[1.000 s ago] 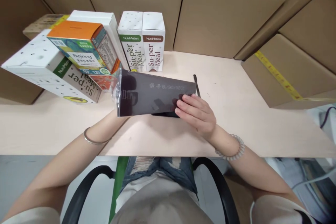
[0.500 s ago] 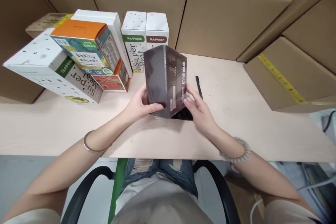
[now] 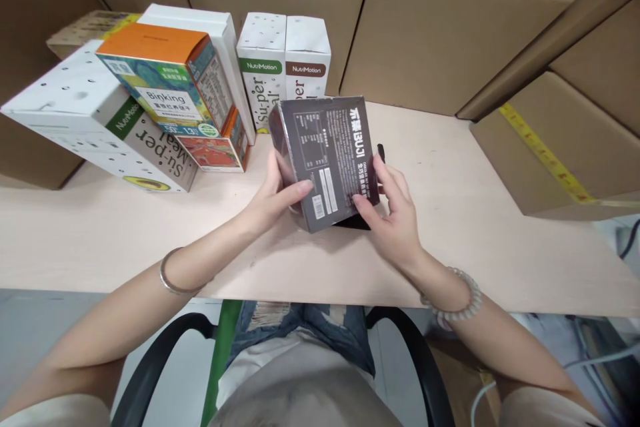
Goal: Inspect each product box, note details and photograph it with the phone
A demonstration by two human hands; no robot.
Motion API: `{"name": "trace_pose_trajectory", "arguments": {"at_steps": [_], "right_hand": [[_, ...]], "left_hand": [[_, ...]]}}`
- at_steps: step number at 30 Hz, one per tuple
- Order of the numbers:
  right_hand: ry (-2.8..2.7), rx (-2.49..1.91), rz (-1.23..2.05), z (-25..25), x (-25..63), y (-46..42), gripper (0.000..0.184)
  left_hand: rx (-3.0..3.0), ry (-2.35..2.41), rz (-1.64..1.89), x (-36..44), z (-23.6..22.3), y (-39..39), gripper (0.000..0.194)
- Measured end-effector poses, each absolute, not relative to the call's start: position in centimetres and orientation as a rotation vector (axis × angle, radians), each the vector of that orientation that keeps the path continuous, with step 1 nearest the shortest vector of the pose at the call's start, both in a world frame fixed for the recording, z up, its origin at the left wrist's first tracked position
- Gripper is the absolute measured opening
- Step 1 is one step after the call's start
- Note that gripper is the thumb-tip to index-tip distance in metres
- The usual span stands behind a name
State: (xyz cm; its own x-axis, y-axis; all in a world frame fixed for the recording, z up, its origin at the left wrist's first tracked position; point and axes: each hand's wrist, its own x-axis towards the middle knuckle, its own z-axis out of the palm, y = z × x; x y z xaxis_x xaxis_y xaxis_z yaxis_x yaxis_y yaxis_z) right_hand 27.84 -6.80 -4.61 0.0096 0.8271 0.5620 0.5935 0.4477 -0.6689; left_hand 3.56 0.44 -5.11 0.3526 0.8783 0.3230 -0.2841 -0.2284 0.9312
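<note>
Head: dark box [image 3: 337,153] between fingers [image 3: 390,183]

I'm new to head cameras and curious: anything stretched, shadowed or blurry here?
Head view: the leftmost white dotted cardboard carton looks stretched; same view: soft shadow on the pale wooden tabletop near the dark rectangular box; same view: that box's fine print unreadably soft.

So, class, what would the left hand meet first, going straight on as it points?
The left hand would first meet the dark box it holds; depth beyond that is hard to judge.
</note>
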Motion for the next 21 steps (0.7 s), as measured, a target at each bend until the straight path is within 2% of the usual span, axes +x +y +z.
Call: {"name": "trace_pose_trajectory", "arguments": {"at_steps": [6, 8, 10, 12, 14, 16, 19, 21], "right_hand": [[-1.86, -1.034, 0.018, -3.5, 28.0, -7.0, 0.065], [-1.855, -1.01, 0.012, -3.6, 28.0, -6.8, 0.07], [-1.787, -1.05, 0.193, -3.6, 28.0, -6.6, 0.088], [-1.644, -1.139, 0.594, -3.4, 27.9, -6.5, 0.095], [-1.474, -1.193, 0.994, -2.8, 27.5, -6.6, 0.081], [-1.344, -1.191, 1.202, -2.0, 27.0, -6.8, 0.064], [-1.232, -1.178, 1.244, -1.0, 26.3, -7.1, 0.058], [-1.175, -1.189, 1.261, -0.7, 25.9, -7.3, 0.06]], "left_hand": [[0.955, 0.695, 1.198, 4.0, -2.5, -0.4, 0.065], [0.896, 0.722, 1.18, 4.1, -2.4, -0.4, 0.058], [0.887, 0.724, 1.178, 4.1, -2.7, -0.4, 0.055], [0.91, 0.694, 1.154, 4.1, -3.1, -0.6, 0.057], [0.99, 0.658, 1.109, 4.0, -3.4, -0.9, 0.061], [1.121, 0.653, 1.062, 3.9, -3.3, -1.4, 0.068], [1.28, 0.729, 0.973, 3.9, -2.5, -2.1, 0.075], [1.289, 0.78, 0.927, 4.0, -2.0, -2.4, 0.071]]}}
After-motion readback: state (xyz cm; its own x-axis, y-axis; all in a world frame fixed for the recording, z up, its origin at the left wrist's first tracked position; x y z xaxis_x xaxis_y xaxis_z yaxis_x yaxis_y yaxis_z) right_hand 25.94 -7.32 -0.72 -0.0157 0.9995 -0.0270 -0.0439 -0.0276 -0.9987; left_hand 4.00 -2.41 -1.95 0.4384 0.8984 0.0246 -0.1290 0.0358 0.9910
